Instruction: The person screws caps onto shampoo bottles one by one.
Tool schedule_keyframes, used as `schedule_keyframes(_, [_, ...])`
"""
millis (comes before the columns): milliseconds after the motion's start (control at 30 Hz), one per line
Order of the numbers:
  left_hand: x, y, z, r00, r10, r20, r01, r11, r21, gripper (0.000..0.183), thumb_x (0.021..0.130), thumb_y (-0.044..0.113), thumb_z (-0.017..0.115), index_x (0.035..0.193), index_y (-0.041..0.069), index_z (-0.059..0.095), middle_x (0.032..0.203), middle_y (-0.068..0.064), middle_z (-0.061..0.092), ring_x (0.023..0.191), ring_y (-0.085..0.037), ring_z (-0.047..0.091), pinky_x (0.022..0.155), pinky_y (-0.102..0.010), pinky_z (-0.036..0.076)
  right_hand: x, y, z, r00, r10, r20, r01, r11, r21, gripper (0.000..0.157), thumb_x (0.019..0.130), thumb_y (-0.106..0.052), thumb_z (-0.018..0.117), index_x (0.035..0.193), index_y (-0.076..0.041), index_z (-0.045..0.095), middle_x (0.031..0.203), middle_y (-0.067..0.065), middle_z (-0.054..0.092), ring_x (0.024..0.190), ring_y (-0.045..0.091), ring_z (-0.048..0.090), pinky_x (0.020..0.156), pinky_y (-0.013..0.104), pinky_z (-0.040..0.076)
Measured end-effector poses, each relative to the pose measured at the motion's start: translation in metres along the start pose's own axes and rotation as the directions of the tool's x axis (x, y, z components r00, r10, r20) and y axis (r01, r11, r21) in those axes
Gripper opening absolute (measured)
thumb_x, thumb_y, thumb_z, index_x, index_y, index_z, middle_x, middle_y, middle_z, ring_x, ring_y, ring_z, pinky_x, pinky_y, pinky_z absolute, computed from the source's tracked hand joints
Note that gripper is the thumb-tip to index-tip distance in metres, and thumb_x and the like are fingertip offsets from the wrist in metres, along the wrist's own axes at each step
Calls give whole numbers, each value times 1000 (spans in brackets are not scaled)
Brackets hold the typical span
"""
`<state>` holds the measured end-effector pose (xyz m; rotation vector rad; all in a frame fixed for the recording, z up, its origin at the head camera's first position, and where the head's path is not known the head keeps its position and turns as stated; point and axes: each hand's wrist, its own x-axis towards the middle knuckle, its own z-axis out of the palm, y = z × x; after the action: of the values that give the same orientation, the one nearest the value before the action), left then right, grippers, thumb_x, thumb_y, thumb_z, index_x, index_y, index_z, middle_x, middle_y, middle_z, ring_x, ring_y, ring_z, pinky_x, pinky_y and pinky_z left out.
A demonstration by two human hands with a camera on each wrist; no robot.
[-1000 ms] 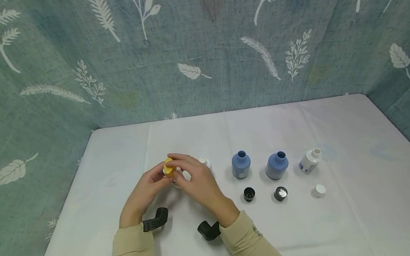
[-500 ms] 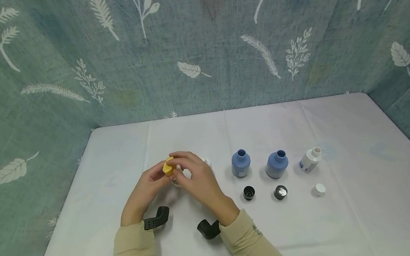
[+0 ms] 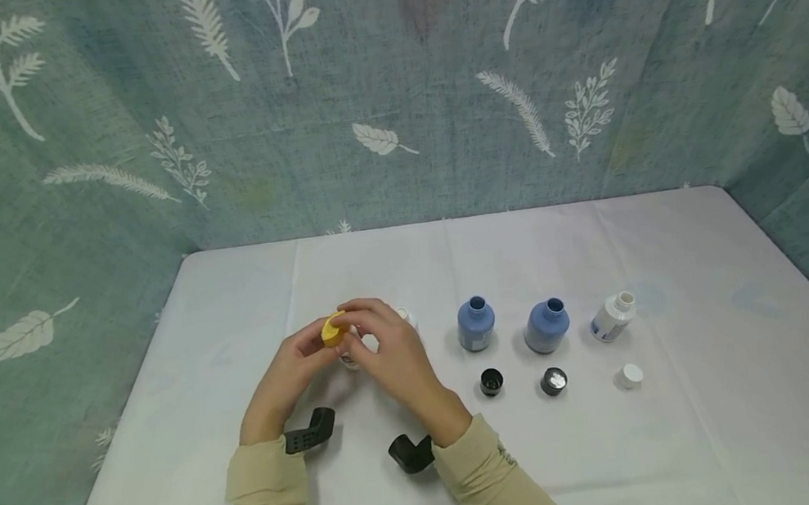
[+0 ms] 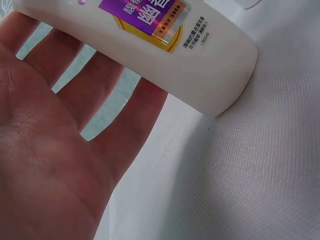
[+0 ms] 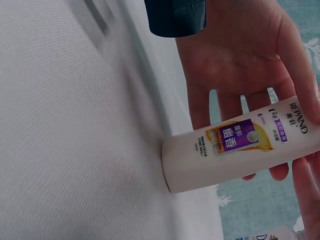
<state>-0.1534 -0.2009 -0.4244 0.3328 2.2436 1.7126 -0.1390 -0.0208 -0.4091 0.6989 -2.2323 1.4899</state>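
A white body wash bottle (image 5: 240, 145) with a purple and gold label stands with its base at the white cloth. Its yellow cap (image 3: 331, 332) shows between both hands in the head view, which mostly hide the body below. My left hand (image 3: 281, 385) holds the bottle near its top from the left; in the left wrist view its fingers (image 4: 132, 117) reach behind the bottle. From the right, my right hand (image 3: 395, 356) pinches the yellow cap with thumb and fingers. Its thumb (image 5: 302, 75) lies by the bottle's upper end in the right wrist view.
Just behind my right hand is a white bottle (image 3: 404, 315), partly hidden. To the right stand two uncapped blue bottles (image 3: 476, 329) and an uncapped white bottle (image 3: 610, 320). Before them lie two black caps (image 3: 491, 382) and a white cap (image 3: 630, 377). A patterned curtain (image 3: 397, 179) borders the table.
The yellow cap has turned slightly between the fingers and shows a different side. Both hands have shifted only a little to the right; the other bottles and caps stay put.
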Motion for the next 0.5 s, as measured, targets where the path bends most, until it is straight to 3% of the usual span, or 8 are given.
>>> schedule_keyframes(267, [-1,18,3,1000,10,10,-10,1000,-14,36,86,30,59,120,19,54,118,-3,54,108,-20,50,94,-42,34,2,1,-1,999,0,-46,2,999,39,17,85,-7,56,99,-10,65,107,-1,53,97,6,51,76,23,48])
schedule_keyframes(500, [-8,27,6,1000,-29,-7,29,999,-16,41,86,30,59,122,13,52,123,-4,52,113,-18,47,95,-43,33,0,-1,1,998,50,-41,-50,999,-1,30,82,3,47,99,-14,66,105,-4,53,93,7,51,75,19,43])
